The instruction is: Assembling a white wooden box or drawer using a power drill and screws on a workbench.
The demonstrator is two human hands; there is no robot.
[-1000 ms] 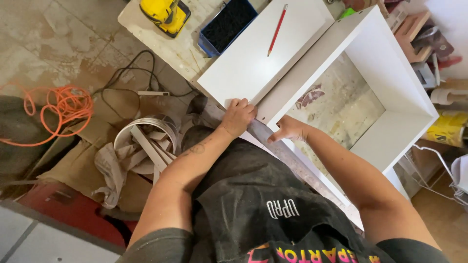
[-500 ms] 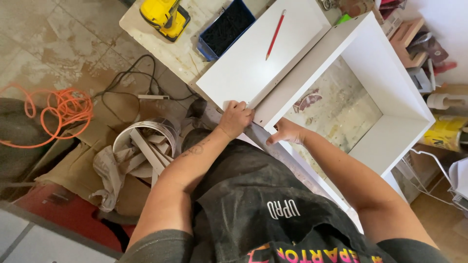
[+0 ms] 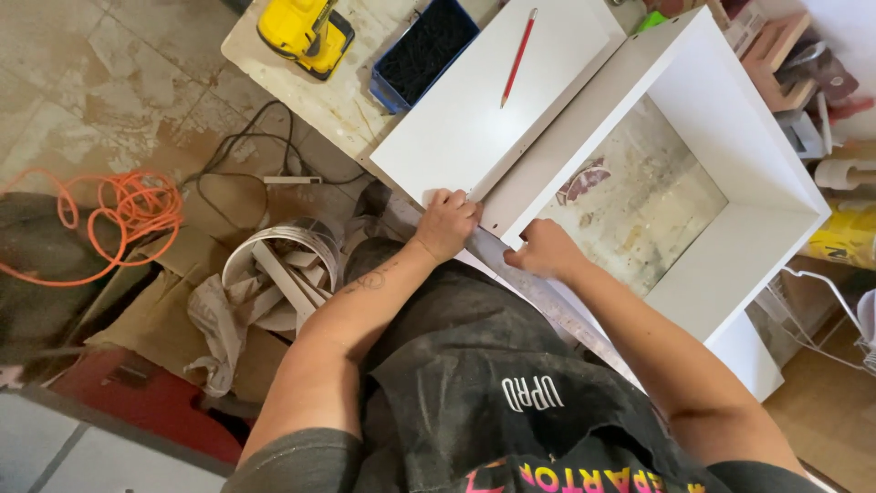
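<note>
My left hand rests with curled fingers on the near corner of a flat white panel, touching a thin grey metal strip that runs along the table's near edge. A little to the right, my right hand presses on the same strip at the near wall of an open white box frame. The frame lies on the worktable and shows the stained tabletop through its middle. A red pencil lies on the white panel. My dark apron hides the lower end of the strip.
A yellow power drill and a blue tray of dark screws sit at the table's far left. On the floor are an orange cable coil, black cords, and a white bucket of scraps. Wood offcuts and tools lie at far right.
The view has shifted slightly. Both hands stay at the panel corner and the frame's near wall, with only small adjustments along the strip.
</note>
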